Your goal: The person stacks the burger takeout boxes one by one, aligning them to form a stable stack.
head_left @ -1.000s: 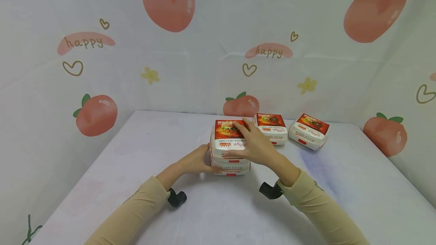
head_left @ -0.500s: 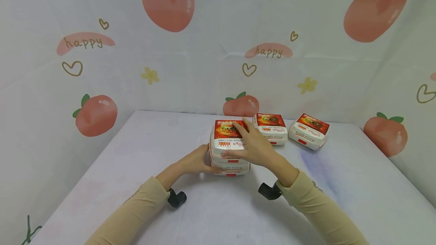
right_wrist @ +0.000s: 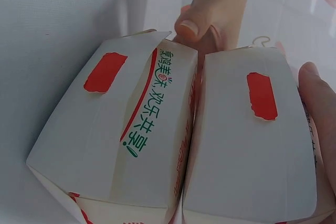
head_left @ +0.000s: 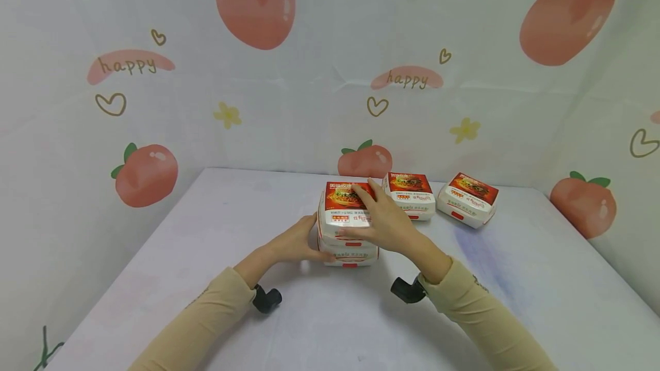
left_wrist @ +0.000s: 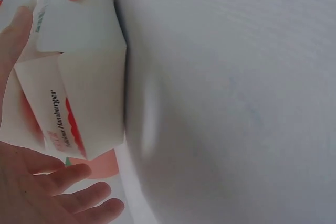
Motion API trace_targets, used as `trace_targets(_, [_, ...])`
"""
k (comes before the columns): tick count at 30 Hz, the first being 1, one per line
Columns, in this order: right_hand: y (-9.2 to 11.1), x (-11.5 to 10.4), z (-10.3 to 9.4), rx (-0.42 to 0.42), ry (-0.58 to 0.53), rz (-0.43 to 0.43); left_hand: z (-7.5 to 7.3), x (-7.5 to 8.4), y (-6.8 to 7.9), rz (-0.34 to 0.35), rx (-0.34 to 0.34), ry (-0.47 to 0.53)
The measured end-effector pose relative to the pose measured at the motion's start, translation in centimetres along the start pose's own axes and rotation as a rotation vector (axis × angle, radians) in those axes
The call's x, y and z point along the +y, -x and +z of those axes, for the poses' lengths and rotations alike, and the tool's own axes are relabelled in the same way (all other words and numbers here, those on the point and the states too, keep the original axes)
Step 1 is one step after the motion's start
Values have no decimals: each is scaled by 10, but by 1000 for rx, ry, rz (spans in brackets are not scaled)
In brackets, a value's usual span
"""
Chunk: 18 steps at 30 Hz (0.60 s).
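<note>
Two white hamburger boxes with red burger pictures stand stacked mid-table. My left hand (head_left: pixel 295 243) is at the stack's left side, its thumb at the front corner near the seam; in the left wrist view its fingers (left_wrist: pixel 79 198) spread out loosely past the lower box (left_wrist: pixel 97 98). My right hand (head_left: pixel 392 223) grips the upper box (head_left: pixel 340 217), thumb across the front and fingers over the printed top. In the right wrist view, the upper box (right_wrist: pixel 247 145) and the lower box (right_wrist: pixel 94 135) meet along a narrow seam, each front bearing a red tab.
Two more hamburger boxes sit at the back right: one box (head_left: pixel 409 196) just behind my right hand, and an angled box (head_left: pixel 468 199) farther right. A white cloth covers the table (head_left: pixel 232 205). Behind it hangs a printed white backdrop (head_left: pixel 304 102).
</note>
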State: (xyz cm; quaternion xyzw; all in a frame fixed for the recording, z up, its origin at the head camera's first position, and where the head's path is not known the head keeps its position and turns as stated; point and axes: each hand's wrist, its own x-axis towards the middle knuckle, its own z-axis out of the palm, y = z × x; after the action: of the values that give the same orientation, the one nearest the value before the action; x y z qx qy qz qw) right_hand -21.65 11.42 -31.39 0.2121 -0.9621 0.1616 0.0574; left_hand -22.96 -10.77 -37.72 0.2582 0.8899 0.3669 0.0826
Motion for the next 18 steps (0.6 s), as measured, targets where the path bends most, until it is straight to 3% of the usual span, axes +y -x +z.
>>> trace_targets(6, [0, 0, 0, 2, 3, -8, -7, 11, 6, -103, 28, -66])
trace_targets(18, [0, 2, -2, 8, -7, -22, -18, 27, 12, -57, 98, -41])
